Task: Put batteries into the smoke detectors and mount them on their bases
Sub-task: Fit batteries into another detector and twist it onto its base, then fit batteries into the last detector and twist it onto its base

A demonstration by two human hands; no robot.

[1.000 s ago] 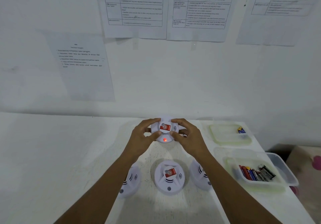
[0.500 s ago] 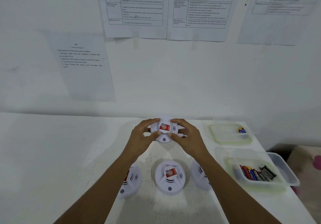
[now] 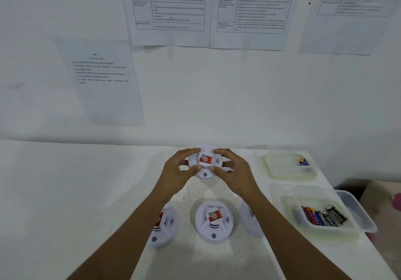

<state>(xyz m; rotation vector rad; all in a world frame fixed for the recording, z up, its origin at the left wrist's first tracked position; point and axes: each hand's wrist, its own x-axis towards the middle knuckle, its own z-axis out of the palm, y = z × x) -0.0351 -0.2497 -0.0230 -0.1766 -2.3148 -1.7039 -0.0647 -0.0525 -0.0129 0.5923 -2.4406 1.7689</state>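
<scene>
Two bare forearms reach forward across a white table (image 3: 86,192), past a row of three white smoke detectors that lie nearer the camera than the held detector (image 3: 205,162). The middle detector (image 3: 213,223) sits directly in front of it, face up and showing a red label. The left detector (image 3: 163,228) and the right detector (image 3: 247,219) are partly hidden under the forearms. To the near right of the held detector, a clear tub (image 3: 355,203) holds a cluster of loose batteries (image 3: 323,215). The left hand (image 3: 176,174) and the right hand (image 3: 235,174) grasp the held detector from opposite sides, fingers (image 3: 191,151) curled over its rim and thumbs pressed to its near edge. Its red label faces up. Whether it rests on the table or is lifted just clear cannot be told. Directly right of the held detector, a shallow tray (image 3: 282,167) holds a blue-and-yellow battery (image 3: 303,162) in its far corner. Beyond the held detector, printed sheets (image 3: 171,10) hang on a white wall.
</scene>
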